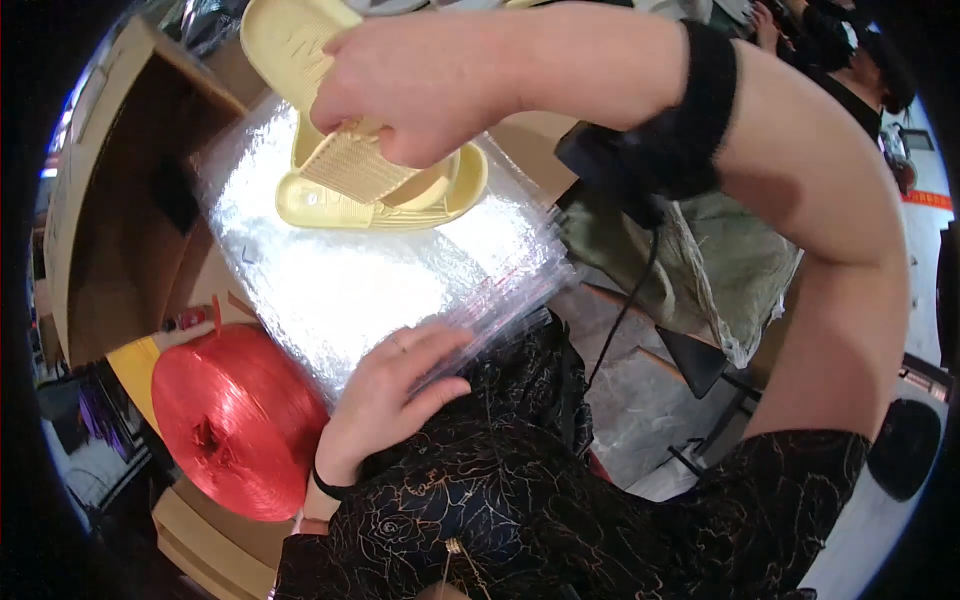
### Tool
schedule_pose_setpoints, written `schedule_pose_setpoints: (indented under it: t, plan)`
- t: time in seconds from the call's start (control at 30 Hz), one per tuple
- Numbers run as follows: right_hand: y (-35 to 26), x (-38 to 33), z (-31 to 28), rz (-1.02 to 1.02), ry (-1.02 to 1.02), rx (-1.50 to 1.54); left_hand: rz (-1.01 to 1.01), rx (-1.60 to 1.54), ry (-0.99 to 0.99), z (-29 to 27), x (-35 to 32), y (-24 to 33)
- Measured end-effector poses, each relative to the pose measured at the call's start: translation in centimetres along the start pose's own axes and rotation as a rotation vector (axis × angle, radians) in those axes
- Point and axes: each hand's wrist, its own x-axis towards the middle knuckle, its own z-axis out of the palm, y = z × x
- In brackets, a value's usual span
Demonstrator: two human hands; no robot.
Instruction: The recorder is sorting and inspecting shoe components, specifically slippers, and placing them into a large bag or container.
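Cardboard boxes point(110, 200) crowd the left side of the workspace, and a big red spool of plastic twine point(238, 420) sits just below them. Beside the spool, the left hand point(390, 395) lies flat and open, fingers pressing the near edge of a stack of clear plastic bags point(350, 270). On the far part of that stack rests one pale yellow slipper point(385, 205). Above it, the right hand point(420, 85) is closed around a second yellow slipper point(290, 45), held sole-up and touching the first.
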Motion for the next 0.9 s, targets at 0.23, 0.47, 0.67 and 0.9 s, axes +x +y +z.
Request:
schedule_pose_setpoints:
  t: [0.23, 0.47, 0.67, 0.9]
  plan:
    - [0.4, -1.8, 5.3, -0.220, 0.746, -0.340, 0.004, 0.161, 0.129, 1.8, 0.0, -0.8]
    - [-7.3, -6.5, 1.5, -0.067, 0.546, -0.049, 0.034, -0.220, -0.282, 9.4, 6.7, 2.1]
    - [-8.6, -9.0, -4.1, 0.093, 0.295, 0.205, 0.468, -0.381, -0.422, 19.1, 10.2, 1.6]
    - [-6.4, -22.7, 7.5, 0.853, 0.167, 0.398, 0.120, -0.381, -0.575, 13.9, 9.2, 0.3]
